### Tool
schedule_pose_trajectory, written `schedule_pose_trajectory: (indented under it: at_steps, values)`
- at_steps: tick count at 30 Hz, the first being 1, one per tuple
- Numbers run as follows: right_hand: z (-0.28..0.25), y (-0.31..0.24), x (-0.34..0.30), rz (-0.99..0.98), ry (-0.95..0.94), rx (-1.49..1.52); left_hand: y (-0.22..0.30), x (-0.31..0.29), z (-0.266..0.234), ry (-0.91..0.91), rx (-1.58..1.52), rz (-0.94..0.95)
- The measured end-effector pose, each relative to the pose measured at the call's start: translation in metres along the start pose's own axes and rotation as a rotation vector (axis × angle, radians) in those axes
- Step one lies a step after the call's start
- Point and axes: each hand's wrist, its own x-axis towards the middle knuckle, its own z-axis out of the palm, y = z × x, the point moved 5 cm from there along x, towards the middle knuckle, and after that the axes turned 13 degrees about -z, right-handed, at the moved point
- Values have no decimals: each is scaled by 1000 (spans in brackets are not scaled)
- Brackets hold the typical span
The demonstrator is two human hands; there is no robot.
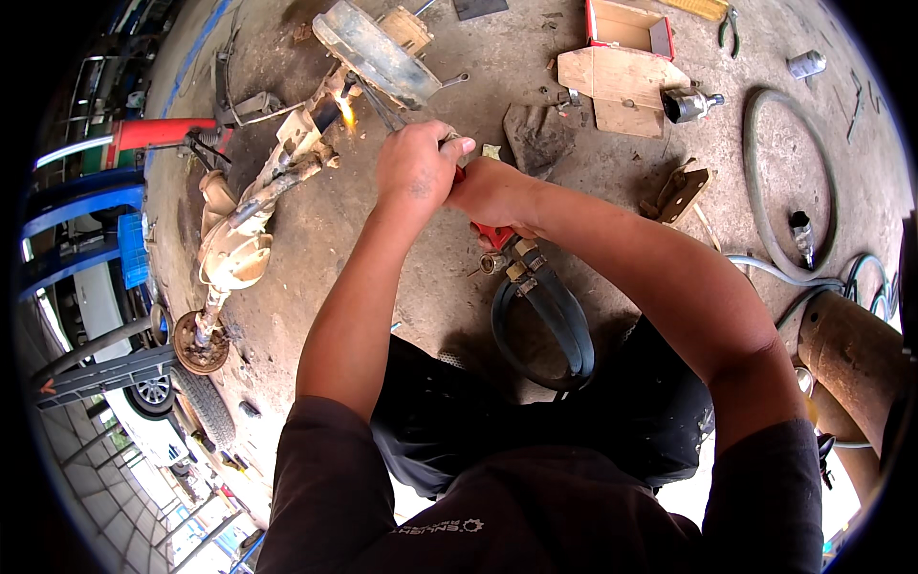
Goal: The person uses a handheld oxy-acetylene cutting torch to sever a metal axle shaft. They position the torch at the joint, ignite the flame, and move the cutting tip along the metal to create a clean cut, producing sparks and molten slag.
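My left hand is closed around the front of a cutting torch, its thumb pointing right. Just behind it, my right hand grips the same tool, and part of the torch's red handle shows below the fingers. Slim metal tubes run forward from my left hand. An orange-yellow flame burns at their far end, against a rusty vehicle axle lying on the floor. Grey rubber hoses leave the torch's brass fittings and loop between my knees.
A large wheel drum sits at the axle's far end. An opened cardboard box, a metal joint part, pliers and a rusty bracket lie ahead right. A coiled hose and rusty cylinder stand right; a red jack is left.
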Motion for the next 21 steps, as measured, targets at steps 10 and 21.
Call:
schedule_pose_trajectory:
  at_steps: [10, 21]
  values:
    - [0, 3, 2, -1, 4, -11, 0, -1, -1, 3, -27, -13]
    - [0, 4, 4, -23, -3, -40, -3, 3, 0, 106, -24, 25]
